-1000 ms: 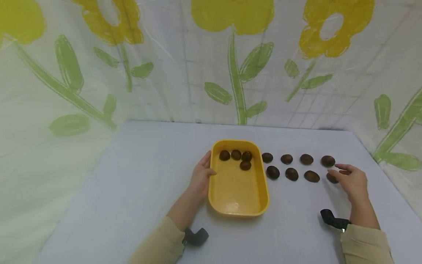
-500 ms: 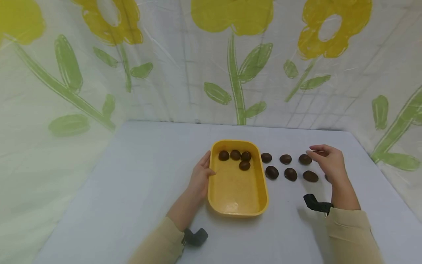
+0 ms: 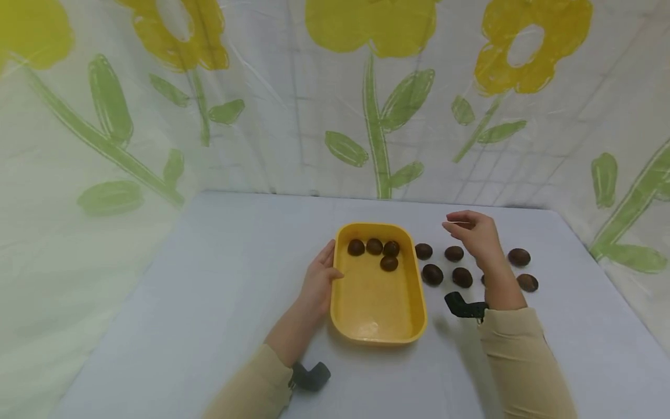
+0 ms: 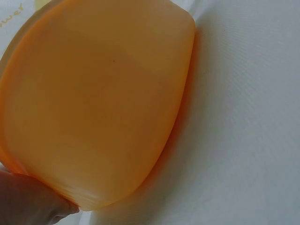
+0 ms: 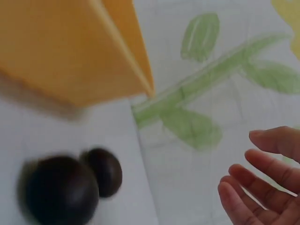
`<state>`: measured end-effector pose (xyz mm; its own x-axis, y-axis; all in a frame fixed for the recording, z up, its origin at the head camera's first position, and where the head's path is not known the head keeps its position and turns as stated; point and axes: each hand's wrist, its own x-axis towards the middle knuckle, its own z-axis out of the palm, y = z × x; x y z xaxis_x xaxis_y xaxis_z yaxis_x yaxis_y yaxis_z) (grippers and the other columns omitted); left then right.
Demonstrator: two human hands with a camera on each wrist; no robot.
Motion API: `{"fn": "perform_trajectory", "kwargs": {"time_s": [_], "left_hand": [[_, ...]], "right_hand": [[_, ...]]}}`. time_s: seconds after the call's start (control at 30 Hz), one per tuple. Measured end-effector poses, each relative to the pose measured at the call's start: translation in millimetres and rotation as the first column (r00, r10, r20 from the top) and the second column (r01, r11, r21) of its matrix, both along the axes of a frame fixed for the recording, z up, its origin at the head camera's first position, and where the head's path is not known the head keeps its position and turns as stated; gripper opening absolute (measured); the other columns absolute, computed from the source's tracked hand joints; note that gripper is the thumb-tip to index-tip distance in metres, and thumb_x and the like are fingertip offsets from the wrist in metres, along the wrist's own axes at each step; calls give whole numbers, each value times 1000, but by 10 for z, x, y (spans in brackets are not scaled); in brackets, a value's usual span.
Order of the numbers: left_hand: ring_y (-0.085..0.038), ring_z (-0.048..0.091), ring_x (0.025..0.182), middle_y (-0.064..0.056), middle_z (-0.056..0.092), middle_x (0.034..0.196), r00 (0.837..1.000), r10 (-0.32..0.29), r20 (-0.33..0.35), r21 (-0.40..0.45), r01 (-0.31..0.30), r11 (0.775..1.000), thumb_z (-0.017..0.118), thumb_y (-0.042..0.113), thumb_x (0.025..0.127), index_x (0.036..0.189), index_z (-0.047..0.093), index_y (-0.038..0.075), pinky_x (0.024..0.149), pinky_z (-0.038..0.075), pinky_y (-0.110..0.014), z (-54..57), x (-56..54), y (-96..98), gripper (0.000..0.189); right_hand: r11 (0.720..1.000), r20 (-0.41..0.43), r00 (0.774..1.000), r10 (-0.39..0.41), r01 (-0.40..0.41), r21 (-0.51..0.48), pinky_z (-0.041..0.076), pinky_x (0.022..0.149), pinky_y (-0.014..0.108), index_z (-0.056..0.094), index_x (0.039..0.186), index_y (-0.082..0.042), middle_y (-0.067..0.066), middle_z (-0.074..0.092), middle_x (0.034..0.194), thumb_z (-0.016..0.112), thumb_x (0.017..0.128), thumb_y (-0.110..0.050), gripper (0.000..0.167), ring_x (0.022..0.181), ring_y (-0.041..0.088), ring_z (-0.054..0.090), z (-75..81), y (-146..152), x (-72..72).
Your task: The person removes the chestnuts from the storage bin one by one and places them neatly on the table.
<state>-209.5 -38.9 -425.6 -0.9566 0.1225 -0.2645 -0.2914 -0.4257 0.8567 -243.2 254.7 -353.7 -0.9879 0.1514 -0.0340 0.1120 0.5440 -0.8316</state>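
Note:
A yellow tray (image 3: 374, 308) stands on the table, and my left hand (image 3: 316, 282) grips its left side with the thumb over the rim. In the left wrist view the tray (image 4: 103, 93) fills much of the picture, with part of the hand (image 4: 33, 199) at lower left. Several dark brown, egg-shaped things (image 3: 356, 247) lie in its far end. More of them (image 3: 463, 277) lie in two rows to its right. Above these rows my right hand (image 3: 475, 233) hovers, fingers loosely bent and holding nothing. The right wrist view shows its fingers (image 5: 243, 180) apart from the thumb.
A white cloth covers the table (image 3: 235, 291). Behind it hangs a pale sheet (image 3: 262, 116) printed with yellow flowers and green leaves. My right forearm hides part of the front row.
My right hand has moved left, from the far right end of the rows toward the tray, and a little higher. The left hand, tray and brown things keep their places.

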Motion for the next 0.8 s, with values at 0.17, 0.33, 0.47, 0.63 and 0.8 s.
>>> {"fn": "perform_trajectory", "kwargs": {"time_s": [0.17,0.33,0.47,0.63,0.8], "left_hand": [[-17,17,144,-2,21,156,1000,0,-5,-9,-1,1000,37,-18,75,148,25,14,116,20,-35,0,-4,-8,80],[-17,18,144,-1,21,156,1000,0,-8,-16,-1,1000,37,-18,75,148,26,15,116,21,-34,1,-6,-4,81],[-17,18,144,-2,21,156,1000,-1,-11,-14,1,1000,37,-18,76,148,26,15,116,21,-35,2,-14,-4,80],[-18,17,144,-3,20,156,1000,-9,-14,-8,9,1000,37,-19,75,148,25,14,116,21,-36,5,-13,-12,81],[-19,17,144,-3,20,156,1000,-9,-13,2,9,1000,36,-19,74,148,24,13,116,21,-36,3,-11,-9,81]], "right_hand": [[994,2,995,100,-100,-48,42,101,49,53,125,-2,20,54,129,58,90,-30,45,115,37,55,40,-311,-70],[980,19,980,198,-197,-38,46,97,47,56,123,-5,18,57,126,60,89,-30,42,113,33,55,23,-612,-120],[966,54,965,258,-258,3,48,93,44,58,122,-6,17,57,125,60,89,-28,40,112,32,56,-14,-801,-154],[952,94,950,296,-301,47,47,96,45,58,121,-3,18,56,124,59,89,-27,40,114,34,54,-54,-993,-156],[912,146,927,346,-369,177,47,92,44,57,121,-2,18,59,119,60,88,-30,44,108,33,56,-151,-1104,-171]]}}
